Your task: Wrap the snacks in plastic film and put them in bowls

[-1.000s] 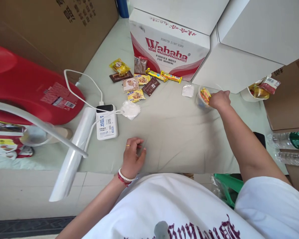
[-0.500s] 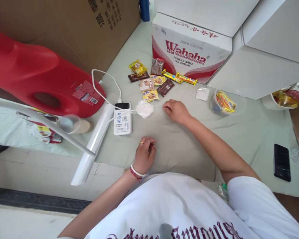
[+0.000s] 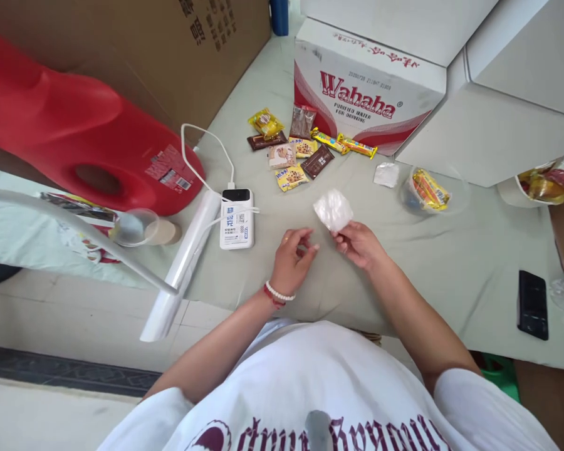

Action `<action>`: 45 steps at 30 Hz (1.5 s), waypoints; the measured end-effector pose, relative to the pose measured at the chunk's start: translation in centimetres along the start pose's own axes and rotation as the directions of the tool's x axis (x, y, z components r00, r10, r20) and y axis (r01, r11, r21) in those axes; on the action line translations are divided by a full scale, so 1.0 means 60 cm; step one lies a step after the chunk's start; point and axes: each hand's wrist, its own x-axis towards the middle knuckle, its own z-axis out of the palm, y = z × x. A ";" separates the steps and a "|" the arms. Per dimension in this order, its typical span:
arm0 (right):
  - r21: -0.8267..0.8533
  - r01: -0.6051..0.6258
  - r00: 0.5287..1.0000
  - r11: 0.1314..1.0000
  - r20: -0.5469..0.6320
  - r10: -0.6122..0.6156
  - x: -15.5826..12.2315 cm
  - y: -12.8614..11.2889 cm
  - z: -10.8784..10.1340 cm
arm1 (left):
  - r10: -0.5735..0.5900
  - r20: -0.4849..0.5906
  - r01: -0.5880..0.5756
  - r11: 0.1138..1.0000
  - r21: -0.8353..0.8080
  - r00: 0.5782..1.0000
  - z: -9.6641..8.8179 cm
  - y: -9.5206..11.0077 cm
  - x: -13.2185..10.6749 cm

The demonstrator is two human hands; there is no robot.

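My right hand (image 3: 357, 243) pinches the lower edge of a folded plastic bag (image 3: 333, 210), thin, whitish and shiny, above the middle of the cloth. Just left of it, my left hand (image 3: 295, 258) is open and holds nothing, its fingers bent and the thumb apart from them. A bracelet (image 3: 280, 294) of white beads and red cord circles the left wrist. Behind the hands lie wrapped snacks: a yellow cookie packet (image 3: 291, 178), a dark brown packet (image 3: 318, 161) and several others. A second folded whitish plastic piece (image 3: 386, 175) rests farther right.
To the left are a white power bank (image 3: 236, 228) with a cable, a white tube-shaped lamp (image 3: 181, 266) and a large red jug (image 3: 122, 138). A Wahaba-style carton marked Wahaha (image 3: 357, 94) stands behind. On the right are a clear snack cup (image 3: 411, 199) and a black phone (image 3: 532, 305).
My right hand has picked up the folded plastic bag from beside the power bank and brought it right and nearer me. My left hand has moved up and right, towards it.
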 end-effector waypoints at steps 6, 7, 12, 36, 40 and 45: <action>0.046 -0.018 0.991 0.999 -0.133 0.024 -0.081 0.039 -0.028 | 0.082 0.165 -0.084 0.996 0.004 0.983 0.072 0.013 0.040; 0.011 -0.006 0.988 1.000 -0.157 0.008 -0.088 0.041 -0.034 | 0.078 0.182 -0.080 0.997 0.003 0.980 0.075 0.014 0.039; -0.355 0.099 0.946 0.930 -0.257 -0.199 -0.109 0.015 -0.097 | -0.084 0.208 0.116 0.982 -0.147 0.974 0.052 0.014 0.036; -0.164 0.204 0.966 0.965 -0.128 -0.225 -0.095 0.044 -0.035 | -0.335 0.267 0.427 0.748 -0.508 0.904 0.031 0.014 0.014; -0.224 0.169 0.982 0.960 -0.039 -0.182 -0.096 0.030 -0.039 | -0.368 0.481 0.586 0.670 -0.456 0.796 0.025 0.033 0.013; -0.349 0.218 0.975 0.911 0.031 -0.221 -0.088 0.032 -0.041 | -0.329 0.486 0.560 0.680 -0.473 0.810 0.027 0.042 0.005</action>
